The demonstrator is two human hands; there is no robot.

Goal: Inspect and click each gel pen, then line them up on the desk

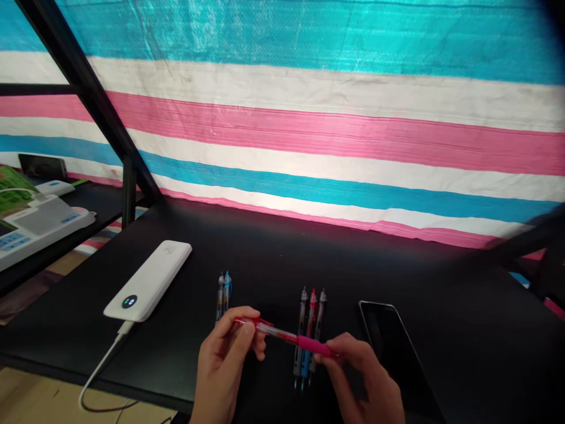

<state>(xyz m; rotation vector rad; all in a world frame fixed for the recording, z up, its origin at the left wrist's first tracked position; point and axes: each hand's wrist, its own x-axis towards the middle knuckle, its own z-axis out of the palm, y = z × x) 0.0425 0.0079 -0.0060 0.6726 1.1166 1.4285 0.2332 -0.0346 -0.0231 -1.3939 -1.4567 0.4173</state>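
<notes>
Between my two hands, a red pen with a clear barrel and a pink grip is held nearly level above the table. My left hand pinches its red clip end. My right hand pinches the other end, past the grip, so the tip is hidden. Behind the held pen, three pens lie side by side, two grey and one with red and blue parts. Beyond my left hand lie two more pens, one dark and one blue, their lower ends hidden by that hand.
A white power bank with a lit display and plugged-in white cable rests on the black table at left. A dark phone lies at right. Farther left are a white device and a black frame bar. Striped sheeting hangs behind.
</notes>
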